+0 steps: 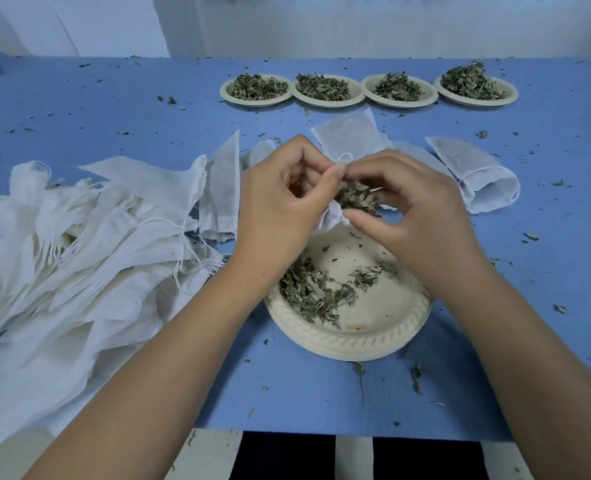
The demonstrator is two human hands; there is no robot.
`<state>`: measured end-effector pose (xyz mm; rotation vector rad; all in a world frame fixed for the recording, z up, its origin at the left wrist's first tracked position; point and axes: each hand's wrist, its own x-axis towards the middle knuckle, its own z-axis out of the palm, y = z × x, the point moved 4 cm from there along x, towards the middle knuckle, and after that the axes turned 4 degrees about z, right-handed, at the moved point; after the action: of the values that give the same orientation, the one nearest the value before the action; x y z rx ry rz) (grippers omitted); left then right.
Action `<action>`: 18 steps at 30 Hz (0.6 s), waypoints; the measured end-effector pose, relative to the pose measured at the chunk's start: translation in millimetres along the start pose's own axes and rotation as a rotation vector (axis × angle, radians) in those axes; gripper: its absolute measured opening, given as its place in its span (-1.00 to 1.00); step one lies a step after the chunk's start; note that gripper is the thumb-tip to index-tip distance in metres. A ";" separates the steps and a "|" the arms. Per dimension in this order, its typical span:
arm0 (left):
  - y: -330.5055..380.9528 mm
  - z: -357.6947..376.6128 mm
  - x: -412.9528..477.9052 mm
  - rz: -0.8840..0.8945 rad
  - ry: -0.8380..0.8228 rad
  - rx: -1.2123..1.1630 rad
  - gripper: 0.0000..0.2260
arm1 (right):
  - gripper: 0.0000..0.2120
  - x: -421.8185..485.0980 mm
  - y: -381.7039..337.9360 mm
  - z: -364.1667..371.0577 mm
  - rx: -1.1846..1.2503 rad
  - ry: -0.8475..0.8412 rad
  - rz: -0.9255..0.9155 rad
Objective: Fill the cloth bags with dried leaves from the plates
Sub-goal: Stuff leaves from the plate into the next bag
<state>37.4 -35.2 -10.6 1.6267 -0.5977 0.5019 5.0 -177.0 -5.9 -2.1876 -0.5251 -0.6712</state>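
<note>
I am pinching the cloth bag (332,216) open in my left hand (280,206) — my right hand (408,209) is gripping a clump of dried leaves (356,197) directly right of its mouth

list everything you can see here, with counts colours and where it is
near plate: one, cream, in front of the person, below the hands
loose leaves: a thin scatter, green-brown, on the near plate
far plates: four, cream, in a row at the back, each heaped with dried leaves
bag pile: many, white, heaped at the left
flat bags: several, white, lying between the hands and the far plates
held bag: one, white, above the near plate
leaf clump: one, green-brown, at the held bag's mouth
leaf crumbs: many, dark, scattered over the table
table: one, blue
left hand: pinches the held bag
right hand: pinches the leaf clump
</note>
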 end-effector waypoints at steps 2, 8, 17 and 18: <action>-0.2 -1.9 1.6 -0.006 0.026 -0.005 -0.77 | -0.75 0.9 0.0 -5.5 0.103 0.040 0.040; 4.1 4.0 -2.9 0.027 -0.059 -0.024 -0.81 | -0.94 -2.2 -7.7 1.7 -0.117 0.114 -0.159; 0.4 -4.9 1.6 -0.009 0.066 -0.020 -0.79 | -0.72 -2.1 -11.4 -9.7 -0.051 0.152 -0.205; 1.6 -4.1 1.2 0.006 0.048 -0.027 -0.79 | -0.69 -2.7 -13.0 -5.6 -0.075 0.084 -0.200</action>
<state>37.4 -31.4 -8.1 1.5833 -0.5715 0.5345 -5.9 -173.7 2.8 -2.1835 -0.6913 -0.8982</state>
